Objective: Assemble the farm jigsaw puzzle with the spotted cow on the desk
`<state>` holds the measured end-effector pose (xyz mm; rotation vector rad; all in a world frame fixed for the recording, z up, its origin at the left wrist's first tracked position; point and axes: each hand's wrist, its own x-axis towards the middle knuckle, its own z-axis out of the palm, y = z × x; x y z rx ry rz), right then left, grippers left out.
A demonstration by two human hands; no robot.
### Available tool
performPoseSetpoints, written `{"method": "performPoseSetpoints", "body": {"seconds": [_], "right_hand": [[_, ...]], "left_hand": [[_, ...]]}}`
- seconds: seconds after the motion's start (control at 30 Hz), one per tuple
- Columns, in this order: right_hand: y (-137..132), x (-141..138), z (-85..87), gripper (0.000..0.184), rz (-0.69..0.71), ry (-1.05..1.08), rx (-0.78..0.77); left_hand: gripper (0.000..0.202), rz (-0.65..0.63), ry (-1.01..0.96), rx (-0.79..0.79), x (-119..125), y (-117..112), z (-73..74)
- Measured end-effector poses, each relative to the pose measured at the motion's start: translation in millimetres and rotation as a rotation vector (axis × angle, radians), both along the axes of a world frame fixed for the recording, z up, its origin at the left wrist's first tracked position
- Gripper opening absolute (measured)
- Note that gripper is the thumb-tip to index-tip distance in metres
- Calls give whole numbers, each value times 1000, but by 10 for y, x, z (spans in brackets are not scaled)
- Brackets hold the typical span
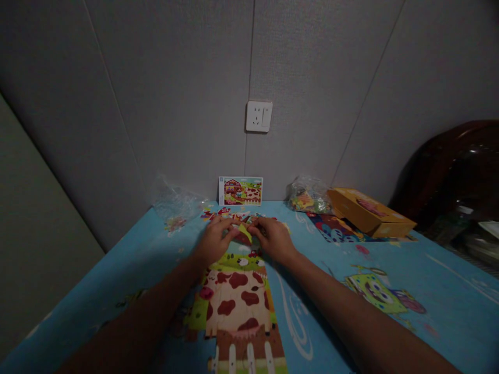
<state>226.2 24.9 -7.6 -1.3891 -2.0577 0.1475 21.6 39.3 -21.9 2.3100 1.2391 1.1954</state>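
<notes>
A partly joined jigsaw puzzle [244, 296] with a spotted cow and a white fence runs along the table toward me. Just past its far end, my left hand [215, 240] and my right hand [274, 239] face each other, fingers closed. Between their fingertips is a puzzle piece [245, 232] in yellow-green and brown, gripped from both sides. Whether it is one piece or two joined ones I cannot tell. Loose puzzle pieces [224, 211] lie beyond my hands, partly covered by them.
A picture card [240, 191] of the farm scene leans against the wall. Clear plastic bags, one crumpled [177, 202] and one with pieces inside [307, 196], flank it. An orange box [370, 212] rests on a dark printed sheet [331, 231] at right. A blue patterned cloth [312, 291] covers the table.
</notes>
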Motion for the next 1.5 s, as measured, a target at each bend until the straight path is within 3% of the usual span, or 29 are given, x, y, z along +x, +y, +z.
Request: {"method": "performPoseSetpoints", "body": {"seconds": [0.07,0.17,0.23,0.33,0.43,0.7,0.8,0.9,0.97,1.1,1.23,1.4,1.5], "right_hand": [[81,86,-34,22,-124,-2,76],[197,218,-95,44,-237,-32,74],[241,255,-133,57,-245,-90,-22],[252,234,-154,59,-182,-155,-150],[234,194,-132,46,-146,-156,-140],[237,231,-109,29,-63,-51,33],[194,185,-97,30,105,23,211],[131,92,-88,30,277,21,346],[97,44,-90,29,308,16,366],[52,21,-104,32,335,46,320],[26,13,-120,37,347,240,205],[75,-24,-194,52,230,452,49],[101,-29,-239,50,204,500,-56]], "left_hand": [[26,188,-49,70,-89,78,-2],[28,378,47,12,-246,183,-18],[25,415,154,-51,-289,208,-53],[24,438,275,-86,-247,182,-109],[32,385,344,-56,-166,138,-112],[72,91,192,-84,-9,34,-51],[69,40,-26,-134,68,-10,-32],[60,-122,-321,-280,120,-56,5],[53,-214,-436,-344,131,-83,23],[39,-234,-472,-347,118,-104,19],[31,-210,-425,-276,98,-94,9],[51,-159,-420,-240,77,-74,11],[52,-142,-441,-272,68,-57,3]]}}
